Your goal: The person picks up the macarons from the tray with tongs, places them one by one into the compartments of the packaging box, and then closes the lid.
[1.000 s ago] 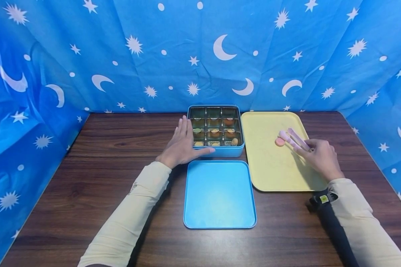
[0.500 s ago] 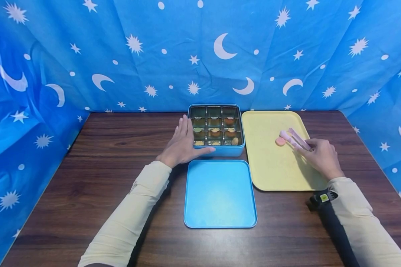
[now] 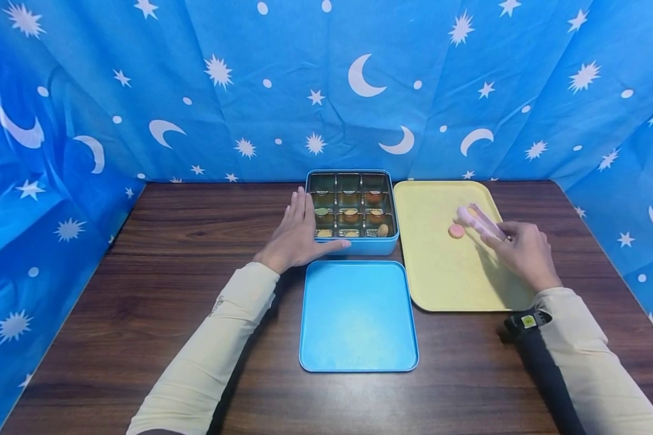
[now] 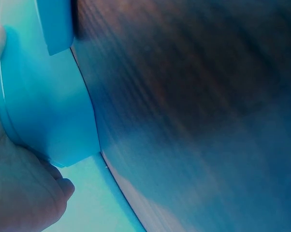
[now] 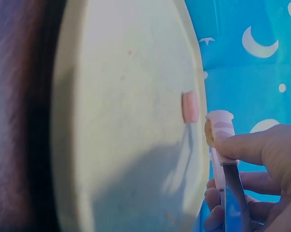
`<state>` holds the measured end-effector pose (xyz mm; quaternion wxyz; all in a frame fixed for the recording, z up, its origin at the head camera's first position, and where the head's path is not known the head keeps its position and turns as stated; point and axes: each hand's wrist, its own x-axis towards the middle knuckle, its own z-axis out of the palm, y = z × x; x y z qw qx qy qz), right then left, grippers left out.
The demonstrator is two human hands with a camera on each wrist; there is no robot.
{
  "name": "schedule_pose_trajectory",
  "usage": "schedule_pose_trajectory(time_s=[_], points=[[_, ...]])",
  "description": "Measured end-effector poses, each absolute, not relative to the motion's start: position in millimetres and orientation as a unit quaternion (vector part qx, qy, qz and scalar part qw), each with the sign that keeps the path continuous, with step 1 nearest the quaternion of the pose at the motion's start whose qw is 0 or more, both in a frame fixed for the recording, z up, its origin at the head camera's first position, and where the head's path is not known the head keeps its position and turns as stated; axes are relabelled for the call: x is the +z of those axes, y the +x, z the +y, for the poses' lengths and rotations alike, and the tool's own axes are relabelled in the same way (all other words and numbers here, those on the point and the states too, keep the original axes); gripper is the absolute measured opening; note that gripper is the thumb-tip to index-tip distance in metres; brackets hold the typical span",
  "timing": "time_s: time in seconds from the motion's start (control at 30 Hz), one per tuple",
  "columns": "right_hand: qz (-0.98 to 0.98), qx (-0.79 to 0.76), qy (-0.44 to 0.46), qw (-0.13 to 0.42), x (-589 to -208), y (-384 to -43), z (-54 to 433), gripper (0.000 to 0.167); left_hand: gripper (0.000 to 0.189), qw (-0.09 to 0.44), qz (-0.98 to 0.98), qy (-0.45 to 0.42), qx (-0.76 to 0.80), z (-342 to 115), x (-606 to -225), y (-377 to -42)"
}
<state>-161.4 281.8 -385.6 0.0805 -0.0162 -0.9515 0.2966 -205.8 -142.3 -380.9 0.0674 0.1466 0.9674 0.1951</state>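
Observation:
My right hand [image 3: 525, 254] grips metal tongs with pink tips [image 3: 481, 228] over the yellow tray [image 3: 441, 278]. Between the tips, a small tan round piece [image 5: 209, 133] shows in the right wrist view, mostly hidden by them. A pink round piece like a macaron [image 3: 456, 231] lies on the tray beside the tongs. My left hand [image 3: 291, 238] rests against the blue tin [image 3: 367, 246], straight fingers along its left side and thumb across its front. Inside the tin, a divided insert has small round pieces in several compartments; the back row shows none.
A flat blue lid [image 3: 359, 317] lies on the dark wooden table [image 3: 196, 260] in front of the tin. The tray stands close to the tin's right side. Behind the table hangs a blue cloth [image 3: 288, 54] with moons and stars.
The tongs' tips have come closer together and risen slightly, and a tan piece now shows between them. My left hand, the tin and the pink piece have stayed in place.

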Motion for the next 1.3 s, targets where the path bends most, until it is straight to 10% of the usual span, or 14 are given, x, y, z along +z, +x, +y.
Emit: schedule_pose_trajectory(time_s=[1.3], points=[[-0.942, 0.312, 0.083, 0.088, -348, -176, 177, 0.042, 0.135, 0.071, 0.967, 0.143, 0.199, -143, -381, -206]])
